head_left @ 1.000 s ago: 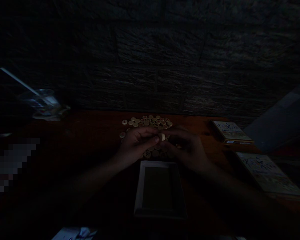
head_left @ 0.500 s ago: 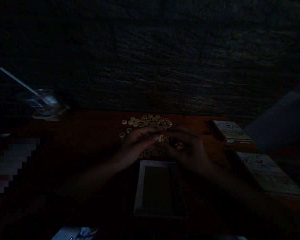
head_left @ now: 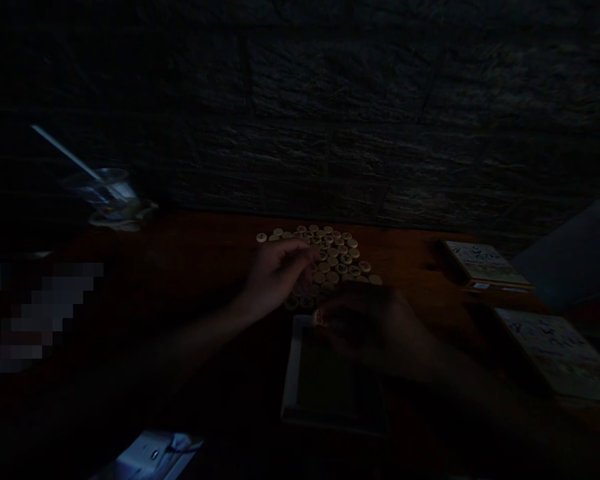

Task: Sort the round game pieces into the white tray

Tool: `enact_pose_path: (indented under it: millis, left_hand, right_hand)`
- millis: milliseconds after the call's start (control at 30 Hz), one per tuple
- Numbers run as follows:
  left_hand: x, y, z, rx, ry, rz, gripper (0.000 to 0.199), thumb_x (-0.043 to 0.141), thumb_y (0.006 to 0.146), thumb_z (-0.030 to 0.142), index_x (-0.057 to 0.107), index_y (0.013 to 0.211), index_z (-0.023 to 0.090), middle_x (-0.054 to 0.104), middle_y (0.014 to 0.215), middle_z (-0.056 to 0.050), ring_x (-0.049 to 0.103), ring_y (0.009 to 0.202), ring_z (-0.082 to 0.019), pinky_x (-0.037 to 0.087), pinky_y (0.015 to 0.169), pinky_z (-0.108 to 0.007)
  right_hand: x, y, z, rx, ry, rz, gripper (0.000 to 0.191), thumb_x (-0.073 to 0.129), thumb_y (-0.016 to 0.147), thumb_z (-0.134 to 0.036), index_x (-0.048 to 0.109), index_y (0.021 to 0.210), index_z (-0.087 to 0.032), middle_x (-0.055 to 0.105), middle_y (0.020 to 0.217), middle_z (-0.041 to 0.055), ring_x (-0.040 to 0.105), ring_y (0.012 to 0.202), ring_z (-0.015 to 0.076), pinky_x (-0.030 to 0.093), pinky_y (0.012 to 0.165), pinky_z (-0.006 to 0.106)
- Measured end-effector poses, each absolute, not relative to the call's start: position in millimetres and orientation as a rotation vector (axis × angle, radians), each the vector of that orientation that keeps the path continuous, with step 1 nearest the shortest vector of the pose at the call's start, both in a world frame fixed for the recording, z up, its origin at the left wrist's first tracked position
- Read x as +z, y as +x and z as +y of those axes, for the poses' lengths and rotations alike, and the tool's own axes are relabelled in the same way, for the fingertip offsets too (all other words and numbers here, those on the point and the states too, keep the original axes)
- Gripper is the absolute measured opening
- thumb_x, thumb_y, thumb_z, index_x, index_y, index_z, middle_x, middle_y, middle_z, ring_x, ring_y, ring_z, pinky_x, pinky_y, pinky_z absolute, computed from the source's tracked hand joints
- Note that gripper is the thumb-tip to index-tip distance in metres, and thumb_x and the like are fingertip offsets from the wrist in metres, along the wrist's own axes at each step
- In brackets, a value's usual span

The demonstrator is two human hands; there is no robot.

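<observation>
In the dim light, my right hand [head_left: 375, 320] pinches a round Chinese chess piece [head_left: 319, 317] with a red character. The piece is over the far left corner of a shallow open box [head_left: 291, 373]. My left hand [head_left: 283, 270] is closed, its fingers curled together above the left part of the spread of pieces. What lies within those fingers, if anything, is hidden. Several pale round Chinese chess pieces [head_left: 333, 277] lie on the wooden table beyond the box, some showing red or dark characters.
A clear plastic cup [head_left: 107, 193] with a straw stands at the back left. Two flat printed boxes [head_left: 485, 263] lie on the right. A bluish printed object [head_left: 155, 457] is at the near edge. A stone wall [head_left: 290, 133] rises behind the table [head_left: 195, 240].
My hands have separated. The right has carried the red-marked piece toward me, to the box's far edge; the left stays over the pieces. The view has shifted slightly left.
</observation>
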State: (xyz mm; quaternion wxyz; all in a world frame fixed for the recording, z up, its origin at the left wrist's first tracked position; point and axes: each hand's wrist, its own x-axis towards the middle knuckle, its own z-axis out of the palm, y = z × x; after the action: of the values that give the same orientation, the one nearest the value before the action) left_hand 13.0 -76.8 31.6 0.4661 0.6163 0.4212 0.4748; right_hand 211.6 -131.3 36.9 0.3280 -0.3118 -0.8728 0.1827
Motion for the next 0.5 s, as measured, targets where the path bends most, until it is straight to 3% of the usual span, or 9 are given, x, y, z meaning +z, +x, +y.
enact_pose_path:
  millis: [167,367,500]
  left_hand:
    - [27,11,-77,1.107,1.637,1.061,0.02,0.057,0.092,0.031,0.07,0.085,0.018,0.061,0.053,0.003,0.056,0.043,-0.012,0.042,0.044,-0.023]
    - [24,11,-79,1.097,1.932,1.096,0.022,0.058,0.092,0.028,0.072,0.078,0.019,0.069,0.064,-0.001,0.066,0.067,-0.016,0.044,0.057,-0.025]
    - [23,11,-79,1.078,2.04,1.082,0.023,0.057,0.093,0.027,0.073,0.079,0.019,0.071,0.069,-0.001,0.066,0.069,-0.016,0.044,0.06,-0.026]
  right_hand:
    - [31,204,-138,0.423,-0.951,-2.493,0.011,0.072,0.087,-0.018,0.075,0.097,-0.019,0.079,0.096,0.0045,0.073,0.08,0.0186,0.054,0.068,0.028]
    - [24,195,-139,0.259,-0.968,-2.605,0.013,0.069,0.086,-0.01,0.076,0.093,-0.019,0.079,0.096,0.0067,0.074,0.082,0.0204,0.055,0.074,0.031]
    - [21,191,-138,0.176,-1.003,-2.65,0.021,0.07,0.083,-0.004,0.076,0.096,-0.019,0.08,0.095,0.0065,0.074,0.078,0.0192,0.053,0.068,0.028]
